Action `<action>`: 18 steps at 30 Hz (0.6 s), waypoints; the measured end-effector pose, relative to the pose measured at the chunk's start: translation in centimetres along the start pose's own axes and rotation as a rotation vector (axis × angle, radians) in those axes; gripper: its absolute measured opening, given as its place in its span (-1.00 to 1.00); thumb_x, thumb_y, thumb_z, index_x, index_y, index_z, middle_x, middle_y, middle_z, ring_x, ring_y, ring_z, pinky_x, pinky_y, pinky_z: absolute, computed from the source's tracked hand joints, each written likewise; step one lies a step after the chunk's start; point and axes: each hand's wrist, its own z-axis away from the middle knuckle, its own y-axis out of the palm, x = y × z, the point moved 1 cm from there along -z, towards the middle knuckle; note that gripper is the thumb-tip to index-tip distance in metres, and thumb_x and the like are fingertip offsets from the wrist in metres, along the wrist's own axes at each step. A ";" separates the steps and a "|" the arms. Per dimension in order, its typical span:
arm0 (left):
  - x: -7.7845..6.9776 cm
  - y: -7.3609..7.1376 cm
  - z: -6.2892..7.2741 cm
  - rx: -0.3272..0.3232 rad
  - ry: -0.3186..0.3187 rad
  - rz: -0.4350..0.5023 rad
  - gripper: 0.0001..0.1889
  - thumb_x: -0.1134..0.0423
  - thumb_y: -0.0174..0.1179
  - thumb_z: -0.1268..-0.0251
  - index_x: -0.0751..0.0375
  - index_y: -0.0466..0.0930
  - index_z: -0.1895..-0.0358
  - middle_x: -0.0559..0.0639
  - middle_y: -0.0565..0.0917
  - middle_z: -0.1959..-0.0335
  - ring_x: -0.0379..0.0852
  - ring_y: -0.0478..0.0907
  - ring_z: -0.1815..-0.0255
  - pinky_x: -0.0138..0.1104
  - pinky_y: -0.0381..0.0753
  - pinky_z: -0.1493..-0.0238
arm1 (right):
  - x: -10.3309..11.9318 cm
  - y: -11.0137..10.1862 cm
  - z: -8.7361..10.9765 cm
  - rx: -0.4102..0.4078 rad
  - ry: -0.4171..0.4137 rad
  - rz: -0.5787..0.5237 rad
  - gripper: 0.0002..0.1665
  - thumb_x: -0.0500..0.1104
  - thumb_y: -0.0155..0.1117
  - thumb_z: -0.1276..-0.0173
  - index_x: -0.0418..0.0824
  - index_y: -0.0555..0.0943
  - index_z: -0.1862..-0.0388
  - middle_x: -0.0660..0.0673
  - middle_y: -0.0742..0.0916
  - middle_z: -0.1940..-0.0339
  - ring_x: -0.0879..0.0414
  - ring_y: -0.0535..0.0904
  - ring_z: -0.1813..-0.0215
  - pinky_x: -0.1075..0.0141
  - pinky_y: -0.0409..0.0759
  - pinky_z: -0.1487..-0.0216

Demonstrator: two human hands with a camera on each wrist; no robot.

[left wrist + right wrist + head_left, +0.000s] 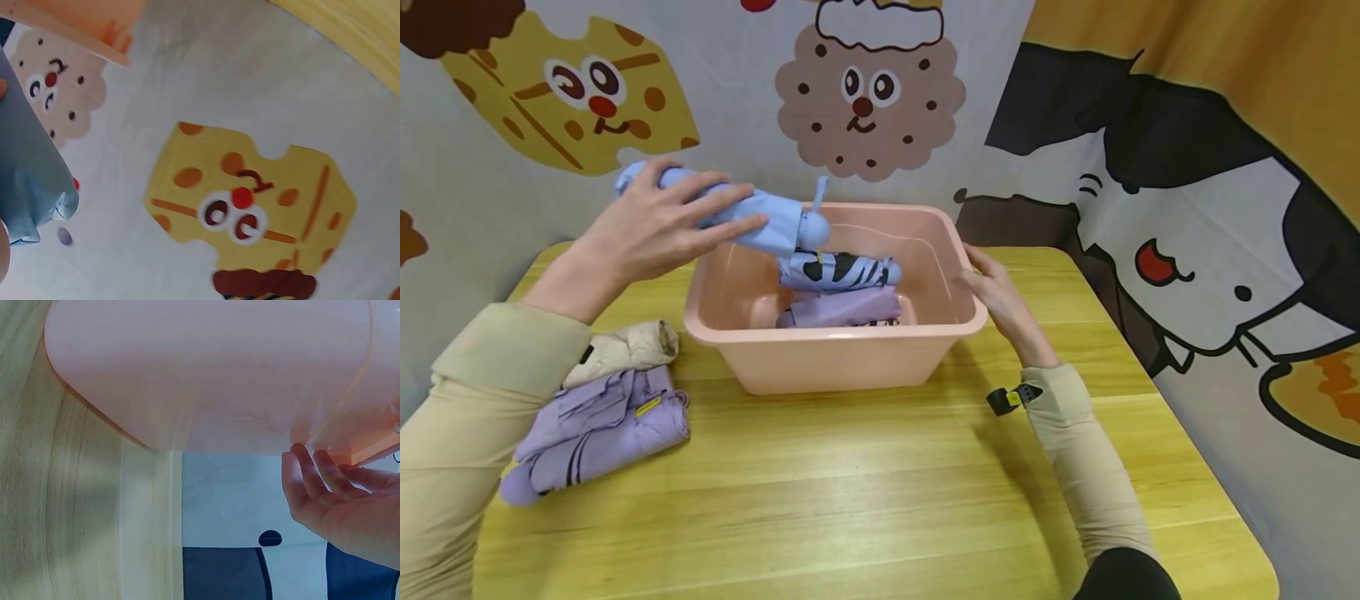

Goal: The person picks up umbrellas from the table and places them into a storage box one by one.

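My left hand grips a folded light blue umbrella above the left part of a pink plastic bin. The umbrella's rounded handle end points right, with a small strap standing up. In the left wrist view, the other end of the light blue umbrella shows at the left edge. My right hand holds the bin's right rim, its fingers against the outside in the right wrist view. Inside the bin lie a blue umbrella with black markings and a purple umbrella; something patterned beneath is mostly hidden.
Left of the bin, a folded purple umbrella and a cream folded umbrella lie on the wooden table. A cartoon-printed cloth hangs close behind the table and along its right side.
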 end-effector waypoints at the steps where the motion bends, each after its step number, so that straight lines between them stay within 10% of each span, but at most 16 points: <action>1: -0.1 0.1 -0.4 0.011 0.013 0.002 -0.33 0.54 0.17 -0.04 0.01 0.38 -0.30 0.17 0.50 -0.23 0.21 0.49 -0.10 0.17 0.51 0.09 | 0.0 0.0 0.0 0.000 -0.001 0.001 -0.29 -0.23 0.01 -0.37 -0.19 0.15 -0.50 -0.20 0.27 -0.51 -0.11 0.22 -0.47 -0.06 0.27 -0.43; 7: -0.6 0.7 -2.8 0.107 0.089 0.009 -0.13 0.59 0.34 0.19 -0.05 0.35 -0.32 0.09 0.45 -0.29 0.16 0.45 -0.17 0.17 0.54 0.02 | 0.0 0.0 0.0 0.004 -0.003 0.007 -0.30 -0.23 0.01 -0.38 -0.19 0.15 -0.50 -0.21 0.28 -0.50 -0.12 0.22 -0.47 -0.07 0.26 -0.44; 18: -1.9 2.7 -7.5 0.318 0.215 0.083 -0.20 0.44 0.33 -0.05 -0.11 0.26 -0.39 0.10 0.41 -0.35 0.18 0.41 -0.27 0.21 0.46 -0.14 | 0.0 0.0 0.1 0.005 0.001 0.014 -0.30 -0.23 0.01 -0.38 -0.20 0.14 -0.50 -0.21 0.27 -0.51 -0.12 0.22 -0.47 -0.07 0.24 -0.45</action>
